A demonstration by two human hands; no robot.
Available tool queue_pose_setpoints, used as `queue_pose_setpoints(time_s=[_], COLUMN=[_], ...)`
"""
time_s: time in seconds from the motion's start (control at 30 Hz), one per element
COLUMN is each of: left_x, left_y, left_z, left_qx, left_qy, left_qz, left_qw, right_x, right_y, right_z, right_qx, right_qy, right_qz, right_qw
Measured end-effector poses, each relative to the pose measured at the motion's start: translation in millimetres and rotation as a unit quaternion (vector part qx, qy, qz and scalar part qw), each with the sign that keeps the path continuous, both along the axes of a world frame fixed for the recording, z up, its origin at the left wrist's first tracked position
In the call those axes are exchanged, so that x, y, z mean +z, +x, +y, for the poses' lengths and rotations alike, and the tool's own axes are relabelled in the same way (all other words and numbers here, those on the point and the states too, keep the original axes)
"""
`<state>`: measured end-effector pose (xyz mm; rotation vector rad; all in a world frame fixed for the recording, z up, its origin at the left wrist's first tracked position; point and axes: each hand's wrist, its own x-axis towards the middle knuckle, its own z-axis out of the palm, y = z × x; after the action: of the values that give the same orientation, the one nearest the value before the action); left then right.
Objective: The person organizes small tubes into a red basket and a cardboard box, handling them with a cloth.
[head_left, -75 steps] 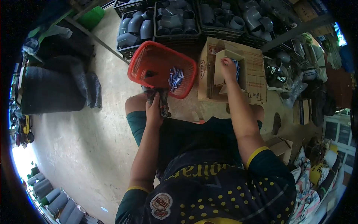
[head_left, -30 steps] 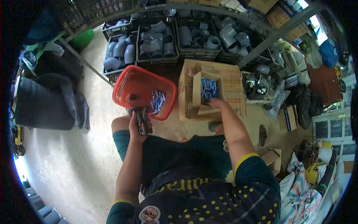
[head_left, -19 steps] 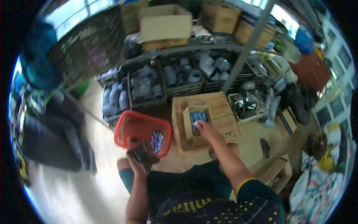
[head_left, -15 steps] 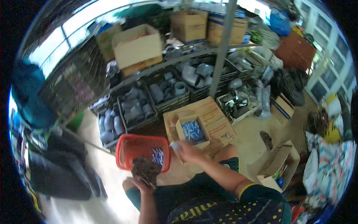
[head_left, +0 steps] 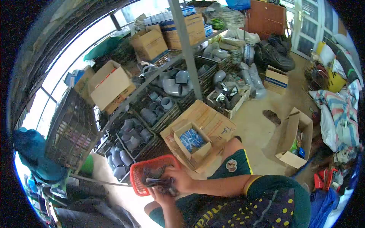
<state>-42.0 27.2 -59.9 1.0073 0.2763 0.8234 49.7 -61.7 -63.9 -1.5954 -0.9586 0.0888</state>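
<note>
Over the red plastic basket (head_left: 136, 178), my left hand (head_left: 163, 197) is closed around a dark, crumpled bag-like item (head_left: 154, 181). My right hand (head_left: 179, 180) is at the same item from the right, its fingers bent against it; whether it also holds something small is hidden. The basket's contents are mostly covered by the hands and the dark item. Just beyond my hands, an open small carton (head_left: 208, 146) holds blue and white packets (head_left: 191, 140) and stands on a large flattened-looking cardboard box (head_left: 216, 125).
Black crates (head_left: 173, 114) of grey pipe fittings line the rack behind a metal post (head_left: 186, 49). An open carton (head_left: 287, 140) sits on the floor at right, near a striped sack (head_left: 340, 114). Dark cloth (head_left: 95, 205) lies at lower left.
The view has turned to the right. My right hand has moved from beside the small carton to the dark item in my left hand, and both are now together over the basket.
</note>
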Motion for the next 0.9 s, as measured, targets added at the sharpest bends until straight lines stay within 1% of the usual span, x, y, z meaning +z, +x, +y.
queue_pose_setpoints(time_s=[0.03, 0.07, 0.1, 0.13, 0.17, 0.2, 0.23, 0.3, 0.33, 0.4, 0.43, 0.47, 0.53, 0.57, 0.63, 0.67, 0.7, 0.73, 0.77, 0.83, 0.87, 0.9], left_x=[-1, 0, 3, 49, 31, -1, -18, -1, 9, 20, 22, 23, 31, 37, 63, 60, 61, 61, 58, 46, 40, 35], left_y=[-1, -1, -1, 10, 10, 9, 9, 11, 12, 21, 21, 20, 20, 19, 20, 17, 15, 15, 18, 25, 23, 20], left_z=[3, 6, 4, -27, -19, 1, 11, 4, 0, -13, -15, -18, -15, -15, -24, -17, -12, -11, -15, -27, -25, -23], left_qx=[0.019, 0.035, 0.050, 0.003, 0.006, 0.010, 0.017, 0.043, 0.057, 0.126, 0.136, 0.146, 0.119, 0.097, 0.060, 0.011, -0.037, -0.009, 0.012, 0.054, 0.078, 0.114], left_qy=[0.007, 0.015, 0.024, -0.134, -0.106, -0.077, -0.047, 0.017, 0.050, 0.003, 0.008, 0.013, 0.079, 0.025, -0.089, -0.135, -0.180, -0.197, -0.152, -0.061, 0.063, 0.182], left_qz=[0.029, 0.058, 0.087, 0.023, 0.013, 0.000, -0.013, 0.039, 0.066, 0.103, 0.120, 0.136, 0.159, 0.129, 0.069, 0.008, -0.053, -0.010, 0.009, 0.050, 0.099, 0.145], left_qw=[0.999, 0.998, 0.995, 0.991, 0.994, 0.997, 0.999, 0.998, 0.995, 0.987, 0.983, 0.980, 0.977, 0.987, 0.992, 0.991, 0.982, 0.980, 0.988, 0.995, 0.990, 0.966], right_x=[5, 9, 6, 1, -4, 13, 25, 43, 53, 76, 81, 80, 67, 62, 57, 55, 55, 55, 56, 62, 64, 62], right_y=[-1, -3, -5, -12, -15, -14, -11, -7, -4, 4, 6, 9, 4, 2, -2, -4, -5, -5, -4, -6, -7, -7], right_z=[0, -3, -3, -3, -4, -11, -17, -26, -28, -34, -38, -41, -39, -37, -35, -35, -35, -35, -34, -29, -27, -27], right_qx=[-0.028, 0.081, 0.052, 0.024, 0.001, 0.045, 0.050, 0.065, 0.048, 0.051, 0.052, 0.030, 0.020, 0.015, 0.026, 0.032, 0.029, 0.027, 0.025, -0.013, -0.032, -0.029], right_qy=[0.013, 0.076, 0.078, 0.076, 0.070, 0.071, 0.081, 0.101, 0.134, 0.164, 0.179, 0.140, 0.118, 0.107, 0.107, 0.108, 0.094, 0.080, 0.066, 0.087, 0.096, 0.092], right_qz=[-0.056, 0.103, 0.029, -0.045, -0.119, -0.076, -0.083, -0.095, -0.106, -0.066, -0.046, -0.061, -0.057, -0.055, -0.096, -0.115, -0.109, -0.105, -0.102, -0.080, -0.068, -0.085], right_qw=[0.998, 0.988, 0.995, 0.996, 0.990, 0.994, 0.992, 0.988, 0.984, 0.983, 0.982, 0.988, 0.991, 0.993, 0.989, 0.987, 0.989, 0.991, 0.992, 0.993, 0.993, 0.992])
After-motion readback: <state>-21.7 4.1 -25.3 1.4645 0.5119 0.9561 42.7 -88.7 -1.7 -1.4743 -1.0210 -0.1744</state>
